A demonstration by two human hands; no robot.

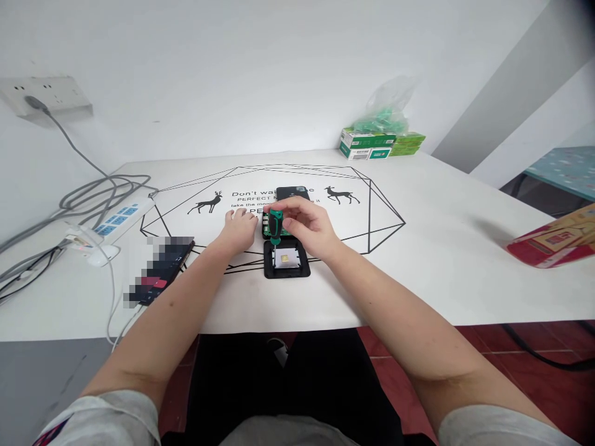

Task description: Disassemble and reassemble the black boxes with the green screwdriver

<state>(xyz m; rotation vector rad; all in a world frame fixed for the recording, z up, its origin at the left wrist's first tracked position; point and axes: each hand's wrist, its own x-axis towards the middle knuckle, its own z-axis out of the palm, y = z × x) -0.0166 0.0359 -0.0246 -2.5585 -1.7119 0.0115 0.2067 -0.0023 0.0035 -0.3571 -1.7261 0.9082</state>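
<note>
My right hand point(310, 227) is closed around a green and black screwdriver point(276, 224), held upright with its shaft pointing down. The shaft ends at the left side of a black square housing point(268, 270). Inside this housing lies a silvery plate point(294, 257) with a small yellowish square in its middle. Just behind it is a dark case with a green circuit board point(265, 227), partly hidden by my right hand and the screwdriver. My left hand point(239, 230) rests on the table left of the circuit board, fingers apart and holding nothing.
A black device point(292, 192) lies behind my right hand. At left are a phone point(162, 272), a power strip point(123, 218) and tangled cables point(111, 186). Green-white boxes point(369, 145) with a plastic bag point(388, 108) stand by the wall. A red package point(553, 241) is at right.
</note>
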